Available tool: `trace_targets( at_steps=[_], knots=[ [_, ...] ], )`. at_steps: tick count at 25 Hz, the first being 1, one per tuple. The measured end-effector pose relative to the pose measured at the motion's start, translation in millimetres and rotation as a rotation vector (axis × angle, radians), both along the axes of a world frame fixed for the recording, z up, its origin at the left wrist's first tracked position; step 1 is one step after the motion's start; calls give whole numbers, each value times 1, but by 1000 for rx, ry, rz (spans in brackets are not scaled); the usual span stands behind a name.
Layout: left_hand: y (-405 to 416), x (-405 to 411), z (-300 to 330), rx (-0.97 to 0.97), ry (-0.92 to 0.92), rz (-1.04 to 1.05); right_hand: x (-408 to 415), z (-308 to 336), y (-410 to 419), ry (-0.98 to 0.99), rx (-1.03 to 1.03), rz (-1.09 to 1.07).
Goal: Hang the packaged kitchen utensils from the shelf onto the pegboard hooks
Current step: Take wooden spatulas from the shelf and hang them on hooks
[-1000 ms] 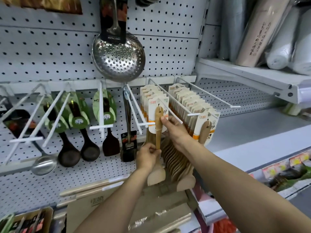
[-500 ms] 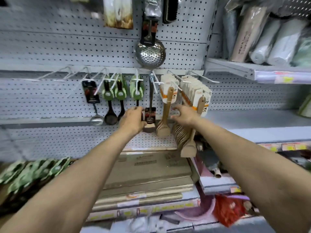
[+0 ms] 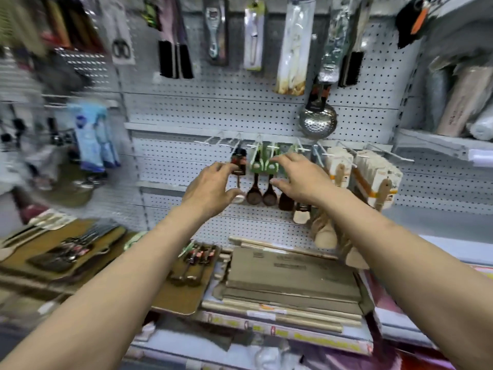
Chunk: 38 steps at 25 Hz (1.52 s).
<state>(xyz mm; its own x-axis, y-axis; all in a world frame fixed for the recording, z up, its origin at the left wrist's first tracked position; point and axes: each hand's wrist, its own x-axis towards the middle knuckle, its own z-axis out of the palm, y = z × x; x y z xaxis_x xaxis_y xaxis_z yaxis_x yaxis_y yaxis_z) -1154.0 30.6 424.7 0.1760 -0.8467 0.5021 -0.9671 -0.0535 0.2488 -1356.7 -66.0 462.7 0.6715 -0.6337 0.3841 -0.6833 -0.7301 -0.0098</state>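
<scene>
1. Packaged utensils lying flat on a brown tray on the near shelf, left of centre: dark handles, red-and-black cards, steel bowls, somewhat blurred.
2. More of the same already hung on the pegboard hooks farther back: dark wooden spoons on green cards, pale wooden spatulas packed in rows at right.
3. Left hand raised before the hooks, fingers loosely spread, holding nothing.
4. Right hand likewise empty, fingers stretched out flat toward the green cards, apparently not touching.
5. Step in hand, by judgement: between pieces, nothing carried.
6. Next move likely calls for reaching down to the tray, pinching one card by its top, and lining its punched hole with a free wire hook.
7. Pegboard: grey perforated metal; stacked cardboard near, right of the tray.
</scene>
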Motion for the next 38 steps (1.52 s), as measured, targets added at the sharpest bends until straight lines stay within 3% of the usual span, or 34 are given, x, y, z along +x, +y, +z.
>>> trace_targets(
  at_steps=[4,18,26,38],
  knots=[
    [57,74,-11,1,14,76,84,-8,48,4,-10,97],
    [266,446,-13,60,-56,365,480,-28,207,8,101,320],
    [276,616,-39,67,32,382,662,-46,210,53,138,371],
    [210,927,-69,192,161,448,995,-84,124,61,308,394]
  ],
)
